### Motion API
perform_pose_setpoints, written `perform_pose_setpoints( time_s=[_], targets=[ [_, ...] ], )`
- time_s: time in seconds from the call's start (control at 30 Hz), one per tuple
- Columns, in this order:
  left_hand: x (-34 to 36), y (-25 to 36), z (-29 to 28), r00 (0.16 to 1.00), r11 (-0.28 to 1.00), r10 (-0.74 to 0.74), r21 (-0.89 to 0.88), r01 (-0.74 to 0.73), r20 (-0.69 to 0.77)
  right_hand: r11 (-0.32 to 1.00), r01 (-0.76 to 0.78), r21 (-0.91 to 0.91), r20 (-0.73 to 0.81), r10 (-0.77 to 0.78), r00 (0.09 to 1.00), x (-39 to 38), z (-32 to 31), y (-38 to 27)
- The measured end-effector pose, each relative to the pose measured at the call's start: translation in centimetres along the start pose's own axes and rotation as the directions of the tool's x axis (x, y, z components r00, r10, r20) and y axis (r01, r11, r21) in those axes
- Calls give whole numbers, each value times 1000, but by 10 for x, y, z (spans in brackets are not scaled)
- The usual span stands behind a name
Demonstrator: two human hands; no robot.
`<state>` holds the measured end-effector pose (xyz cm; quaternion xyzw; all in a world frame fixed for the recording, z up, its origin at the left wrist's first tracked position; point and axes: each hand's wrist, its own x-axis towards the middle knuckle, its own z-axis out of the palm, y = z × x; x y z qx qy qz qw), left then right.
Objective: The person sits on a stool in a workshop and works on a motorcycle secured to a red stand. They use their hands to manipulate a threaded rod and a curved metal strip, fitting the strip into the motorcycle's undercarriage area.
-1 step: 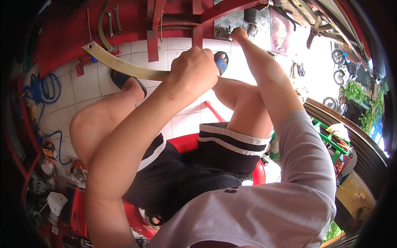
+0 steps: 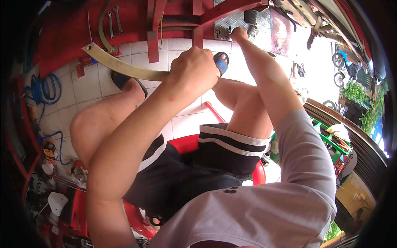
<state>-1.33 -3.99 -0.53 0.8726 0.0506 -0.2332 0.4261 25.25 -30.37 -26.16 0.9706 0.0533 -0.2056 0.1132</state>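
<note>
My left hand (image 2: pixel 194 68) is closed in a fist around a long, curved, brass-coloured flat metal strip (image 2: pixel 124 69). The strip reaches out to the left, and a small hole shows near its free end. Farther off, my right hand (image 2: pixel 239 34) is stretched out with curled fingers by a metal treadplate (image 2: pixel 225 21). It grips something small there that I cannot make out. A dark cylindrical part (image 2: pixel 250 15) stands just beyond that hand. Between and ahead of my hands is a red metal frame (image 2: pixel 153 47).
Two wrenches (image 2: pixel 110 27) and another curved strip (image 2: pixel 102 27) lie on a red surface (image 2: pixel 68 39) at the far left. A coiled blue hose (image 2: pixel 51 89) rests on the tiled floor (image 2: pixel 84 89). On the right is a green rack (image 2: pixel 324 132). I sit on a red plastic chair (image 2: pixel 259 173).
</note>
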Motion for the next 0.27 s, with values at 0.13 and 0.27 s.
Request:
perform_pose_setpoints(
  time_s=[0.13,0.27],
  targets=[
    [4,-10,0,998,1000,13,-4,-14,-67,974,-120,193,-128,147,981,-14,-8,-31],
    [3,-4,-6,997,1000,-6,-27,4,-74,957,-183,227,-98,209,973,-22,-17,-23]
  ],
)
